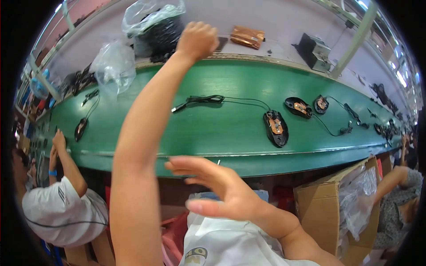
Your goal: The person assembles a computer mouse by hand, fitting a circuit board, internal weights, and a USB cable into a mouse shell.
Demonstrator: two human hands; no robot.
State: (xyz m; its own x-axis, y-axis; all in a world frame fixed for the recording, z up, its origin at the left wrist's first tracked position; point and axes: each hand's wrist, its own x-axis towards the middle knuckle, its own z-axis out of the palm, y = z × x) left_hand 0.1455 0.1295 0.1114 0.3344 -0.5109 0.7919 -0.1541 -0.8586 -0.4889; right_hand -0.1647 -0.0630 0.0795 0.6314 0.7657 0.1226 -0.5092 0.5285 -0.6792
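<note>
My left arm stretches over the green conveyor belt (222, 128) to the ledge behind it. My left hand (196, 41) is curled, knuckles up, beside a clear plastic bag full of black cables (155, 27) and a dark flat item (221, 43); its fingertips are hidden. My right hand (219, 186) hovers in front of the belt's near edge with fingers spread and nothing in it. On the belt lie a bundled black cable (202, 99) and an open mouse base with a circuit board (276, 128).
Two more open mouse bases (298, 107) (321, 104) lie to the right, another mouse (80, 129) far left. A copper-coloured packet (247, 36) and a metal box (315, 52) sit on the ledge. A lined cardboard box (337, 199) stands lower right. Co-workers sit left (62, 208) and right (399, 195).
</note>
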